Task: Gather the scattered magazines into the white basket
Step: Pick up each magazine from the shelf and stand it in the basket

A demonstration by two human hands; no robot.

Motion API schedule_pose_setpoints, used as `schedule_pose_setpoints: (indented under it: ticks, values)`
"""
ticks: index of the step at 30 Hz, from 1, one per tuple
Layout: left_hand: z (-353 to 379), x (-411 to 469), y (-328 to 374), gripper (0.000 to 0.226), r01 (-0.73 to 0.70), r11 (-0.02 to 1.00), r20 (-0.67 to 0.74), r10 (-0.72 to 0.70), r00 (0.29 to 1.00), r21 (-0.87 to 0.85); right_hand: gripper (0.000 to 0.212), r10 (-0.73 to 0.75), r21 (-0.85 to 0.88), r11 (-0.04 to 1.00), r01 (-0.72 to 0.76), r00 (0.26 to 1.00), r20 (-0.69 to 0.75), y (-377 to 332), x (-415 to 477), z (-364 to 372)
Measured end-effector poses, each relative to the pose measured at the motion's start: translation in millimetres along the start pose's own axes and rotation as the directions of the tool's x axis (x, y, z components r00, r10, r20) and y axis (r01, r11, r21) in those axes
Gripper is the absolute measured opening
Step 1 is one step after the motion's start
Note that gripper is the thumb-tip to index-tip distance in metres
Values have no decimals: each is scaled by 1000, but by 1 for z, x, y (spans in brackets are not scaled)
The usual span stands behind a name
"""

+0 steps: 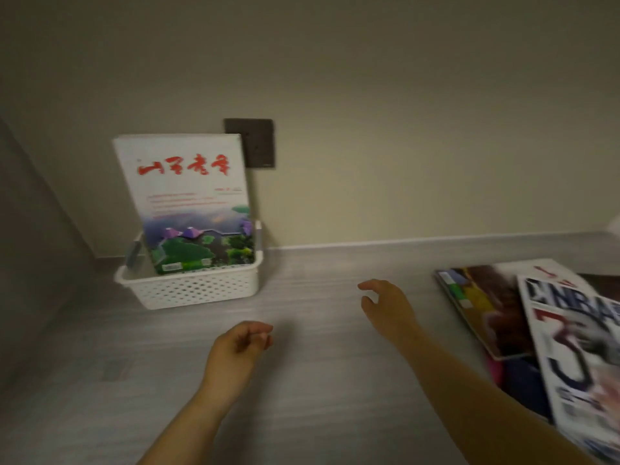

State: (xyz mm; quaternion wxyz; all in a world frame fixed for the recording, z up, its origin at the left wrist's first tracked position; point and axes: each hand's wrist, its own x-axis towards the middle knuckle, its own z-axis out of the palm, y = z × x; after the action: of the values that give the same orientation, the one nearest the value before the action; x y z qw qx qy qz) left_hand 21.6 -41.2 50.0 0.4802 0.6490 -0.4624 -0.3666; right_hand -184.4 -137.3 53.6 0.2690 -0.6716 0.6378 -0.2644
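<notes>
The white basket [188, 286] held one red-titled magazine [188, 203], standing upright against the wall. Both hands hovered empty, left hand [240, 344] loosely curled, right hand [385, 305] half-open. Two magazines [536, 330] lay overlapping at right.

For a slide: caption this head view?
Left hand and right hand hover empty over the counter; one magazine stands in the white basket, loose magazines lie at right.
</notes>
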Motion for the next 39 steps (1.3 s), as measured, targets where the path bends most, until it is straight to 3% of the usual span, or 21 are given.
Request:
schedule_pose_setpoints:
  ticks: [8,12,15,19,22,29,31,34,36,39]
  values:
    - [126,-42,9,27,42,999,141,-46,989,28,33,89,-394,908,-144,984,-154,159,-58,-125]
    - [198,-51,27,22,57,996,261,-72,962,66,40,217,-406,851,-333,927,-306,229,-86,-172]
    - [252,-51,42,17,52,990,339,-94,936,130,50,329,-427,797,-427,900,-287,273,-103,-190]
    - [317,-48,59,19,24,985,357,-85,930,172,57,328,-474,790,-388,921,-209,305,-115,-185]
    - [359,-48,68,32,92,982,385,-149,911,163,57,304,-470,802,-368,930,-208,310,-113,-184]
    - [423,-33,84,46,-135,937,454,-28,890,321,59,277,-432,834,-343,938,-210,319,-110,-181]
    - [435,-25,91,48,-60,957,438,-75,896,285,59,279,-416,845,-337,940,-195,321,-109,-181]
    - [439,-12,99,41,172,980,363,-197,910,101,61,268,-390,861,-325,944,-194,322,-109,-181]
    - [440,-5,104,33,276,960,386,-268,883,35,57,272,-398,859,-321,946,-176,325,-110,-180]
    - [440,3,109,35,313,947,446,-312,839,75,58,283,-408,856,-316,949,-141,326,-109,-180]
